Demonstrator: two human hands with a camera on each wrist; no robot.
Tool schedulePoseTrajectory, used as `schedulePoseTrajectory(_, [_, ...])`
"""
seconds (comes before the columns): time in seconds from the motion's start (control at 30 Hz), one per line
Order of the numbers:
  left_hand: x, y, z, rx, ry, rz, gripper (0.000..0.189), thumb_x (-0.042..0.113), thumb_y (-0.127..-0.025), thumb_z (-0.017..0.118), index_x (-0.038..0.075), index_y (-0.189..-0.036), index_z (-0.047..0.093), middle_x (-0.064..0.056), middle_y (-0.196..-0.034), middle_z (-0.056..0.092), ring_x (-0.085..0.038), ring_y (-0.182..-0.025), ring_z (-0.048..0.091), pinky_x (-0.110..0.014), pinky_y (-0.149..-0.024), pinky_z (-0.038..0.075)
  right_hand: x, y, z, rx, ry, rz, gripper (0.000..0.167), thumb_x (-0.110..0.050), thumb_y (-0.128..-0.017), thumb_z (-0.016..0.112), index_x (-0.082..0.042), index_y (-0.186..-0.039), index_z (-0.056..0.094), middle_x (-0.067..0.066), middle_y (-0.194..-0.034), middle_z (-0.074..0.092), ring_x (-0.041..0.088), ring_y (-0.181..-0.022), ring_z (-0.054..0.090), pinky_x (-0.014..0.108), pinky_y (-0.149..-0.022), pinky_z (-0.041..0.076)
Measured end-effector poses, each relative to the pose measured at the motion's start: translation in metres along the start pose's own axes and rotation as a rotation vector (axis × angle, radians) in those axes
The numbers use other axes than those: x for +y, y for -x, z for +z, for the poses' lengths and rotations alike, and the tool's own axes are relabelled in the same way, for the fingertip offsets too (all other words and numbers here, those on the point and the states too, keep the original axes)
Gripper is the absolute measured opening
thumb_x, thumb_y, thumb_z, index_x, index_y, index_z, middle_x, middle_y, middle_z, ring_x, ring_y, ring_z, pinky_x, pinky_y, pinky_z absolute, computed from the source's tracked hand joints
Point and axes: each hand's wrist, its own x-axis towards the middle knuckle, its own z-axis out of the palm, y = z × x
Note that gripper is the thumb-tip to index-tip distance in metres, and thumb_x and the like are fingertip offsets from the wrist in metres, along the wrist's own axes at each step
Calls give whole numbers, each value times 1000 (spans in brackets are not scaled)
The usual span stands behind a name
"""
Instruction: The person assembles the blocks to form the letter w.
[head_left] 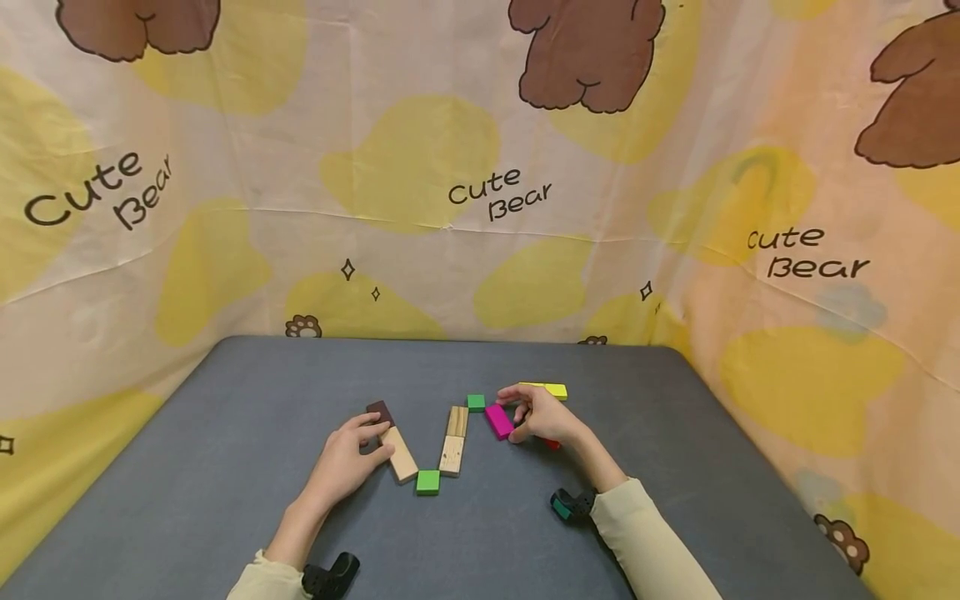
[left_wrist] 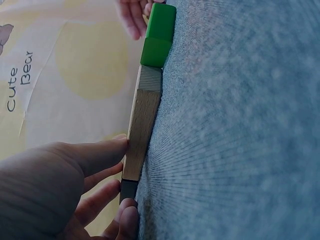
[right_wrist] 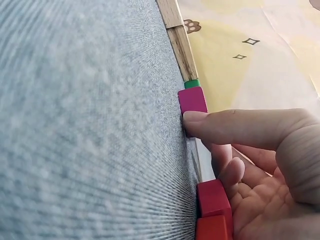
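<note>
My left hand [head_left: 348,458] reaches over a dark brown block [head_left: 380,412] and a pale wooden block [head_left: 398,455] laid end to end. Its fingers touch the dark one, while the fairly straight thumb rests on the pale one in the left wrist view. A green block [head_left: 428,482] sits at the pale block's near end. With thumb and index finger my right hand [head_left: 547,417] pinches a magenta block [head_left: 498,422] by its ends. Beyond its near corner stands another green block [head_left: 476,403]. Part of a red block [head_left: 552,445] shows beneath the right hand.
Two wooden blocks, one striped [head_left: 457,422] and one pale with specks [head_left: 452,456], form a line between the green blocks. A yellow block [head_left: 555,391] lies behind the right hand. The grey table [head_left: 247,400] meets a printed curtain [head_left: 405,275] at the back.
</note>
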Motion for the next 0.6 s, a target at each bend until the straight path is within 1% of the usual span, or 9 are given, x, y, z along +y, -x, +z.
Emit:
schedulePoseTrajectory(0.23, [2, 2, -1, -7, 6, -14, 42, 16, -91, 72, -1, -130, 64, -21, -142, 48, -42, -114, 58, -59, -93, 43, 2, -2, -1, -16, 12, 9, 67, 18, -71, 77, 13, -133, 51, 27, -127, 57, 34, -79, 53, 26, -60, 46])
schedulePoseTrajectory(0.5, [1, 1, -1, 0, 5, -4, 43, 14, -91, 72, -2, -129, 64, -21, -142, 49, -43, -114, 58, -59, -92, 44, 1, 0, -1, -3, 12, 3, 65, 18, -71, 77, 13, -131, 52, 28, -126, 57, 34, -79, 53, 26, -60, 46])
schedulePoseTrajectory(0.6, [0, 1, 1, 1, 10, -6, 43, 15, -91, 73, -2, -129, 64, -20, -142, 49, -43, -114, 57, -59, -92, 44, 5, -2, 0, -4, 15, 12, 66, 18, -71, 77, 13, -132, 52, 27, -127, 57, 33, -79, 54, 26, -60, 46])
